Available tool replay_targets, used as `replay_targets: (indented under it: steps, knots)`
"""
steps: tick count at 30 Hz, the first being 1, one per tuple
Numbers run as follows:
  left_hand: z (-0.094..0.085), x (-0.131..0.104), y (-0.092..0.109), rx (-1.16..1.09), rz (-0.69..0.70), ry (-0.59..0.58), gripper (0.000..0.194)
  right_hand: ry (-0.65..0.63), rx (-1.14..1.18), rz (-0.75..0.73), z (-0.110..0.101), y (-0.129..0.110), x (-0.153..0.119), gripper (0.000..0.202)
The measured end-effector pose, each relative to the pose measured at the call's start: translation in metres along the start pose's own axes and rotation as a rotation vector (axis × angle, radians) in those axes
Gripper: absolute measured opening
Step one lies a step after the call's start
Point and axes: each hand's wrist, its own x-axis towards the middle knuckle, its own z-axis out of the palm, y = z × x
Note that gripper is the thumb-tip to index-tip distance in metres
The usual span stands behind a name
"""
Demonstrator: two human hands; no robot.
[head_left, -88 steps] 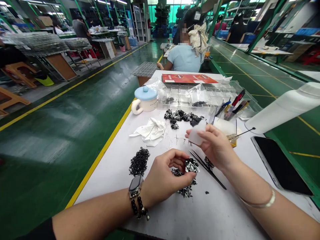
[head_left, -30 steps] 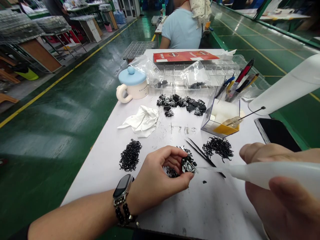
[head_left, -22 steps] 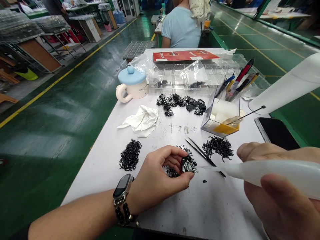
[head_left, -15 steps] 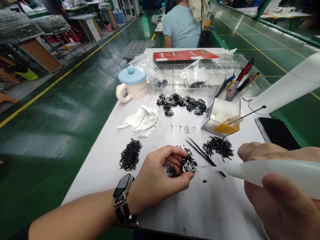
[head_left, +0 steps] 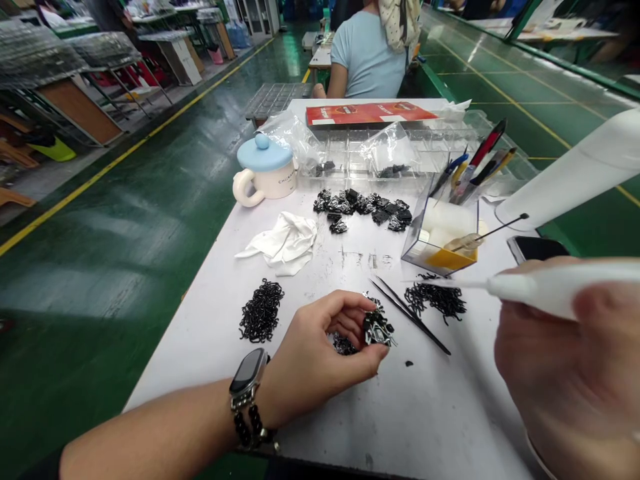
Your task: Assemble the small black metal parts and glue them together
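Note:
My left hand [head_left: 315,353], a watch on its wrist, rests at the table's near middle. Thumb and fingers pinch a small black assembly with silvery metal bits [head_left: 379,329]. More such dark pieces [head_left: 344,344] lie partly hidden behind the fingers. On the right, my right hand [head_left: 555,373], blurred, grips a white squeeze bottle with a thin needle tip [head_left: 545,288]. That tip hovers over a pile of small curved black pieces [head_left: 443,303], apart from the assembly. Black tweezers [head_left: 413,315] lie between the hands. A tiny black bit [head_left: 409,363] sits nearby.
Another curved-piece pile [head_left: 261,310] lies left, below a white cloth [head_left: 285,240]. Behind are black-and-metal assemblies [head_left: 353,202], a lidded mug [head_left: 267,177], clear trays [head_left: 345,143] and a pen box [head_left: 440,247]. A phone [head_left: 540,249] lies right. A person [head_left: 370,57] sits ahead.
My right hand has drawn the squeeze bottle up and back, its tip leaving the assembly. My left hand keeps its hold in the same place. The person ahead has shifted slightly.

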Motion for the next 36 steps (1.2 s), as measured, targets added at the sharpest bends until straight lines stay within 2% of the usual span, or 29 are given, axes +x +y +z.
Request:
replay_targets:
  steps: [1, 2, 6, 8, 11, 14, 17, 20, 22, 24, 26, 30, 36]
  knots:
    - [0.0, 0.0, 0.0, -0.016, -0.009, -0.015, 0.029, 0.033, 0.023, 0.001, 0.004, 0.005, 0.005, 0.018]
    - [0.001, 0.001, -0.001, -0.031, -0.023, -0.029, 0.028, -0.001, 0.033, 0.034, 0.009, 0.011, 0.009, 0.02]
    - [0.001, 0.003, -0.004, -0.095, -0.084, -0.036, 0.029, -0.434, -0.073, 0.206, 0.038, 0.028, 0.023, 0.026]
    - [-0.001, 0.004, -0.005, -0.123, -0.092, -0.017, 0.031, -0.549, -0.154, 0.181, 0.058, 0.038, 0.027, 0.027]
    - [-0.004, 0.006, -0.006, -0.131, -0.079, 0.012, 0.029, -0.658, -0.271, 0.106, 0.088, 0.057, 0.033, 0.03]
    - [-0.007, 0.009, -0.005, -0.117, -0.066, 0.037, 0.029, -0.732, -0.381, 0.051, 0.104, 0.072, 0.036, 0.032]
    - [-0.009, 0.011, -0.005, -0.113, -0.047, 0.094, 0.028, -0.776, -0.454, 0.0, 0.095, 0.071, 0.034, 0.037]
    - [-0.012, 0.014, -0.005, -0.133, -0.018, 0.15, 0.032, -0.811, -0.507, -0.09, 0.062, 0.054, 0.026, 0.021]
    - [-0.013, 0.014, -0.005, -0.144, -0.015, 0.173, 0.034, -0.898, -0.519, -0.147, 0.037, 0.043, 0.017, 0.008]
    - [-0.014, 0.015, -0.005, -0.14, -0.02, 0.183, 0.032, -0.998, -0.518, -0.177, 0.016, 0.037, 0.006, 0.008]
    - [-0.013, 0.015, -0.007, -0.126, -0.018, 0.182, 0.031, -1.051, -0.528, -0.186, 0.003, 0.038, -0.004, 0.01]
    - [-0.013, 0.016, -0.009, -0.072, -0.014, 0.18, 0.03, -1.082, -0.557, -0.178, 0.002, 0.049, -0.013, 0.012]
    - [-0.012, 0.015, -0.009, -0.002, -0.026, 0.151, 0.029, -1.121, -0.595, -0.123, 0.007, 0.054, -0.009, 0.007]
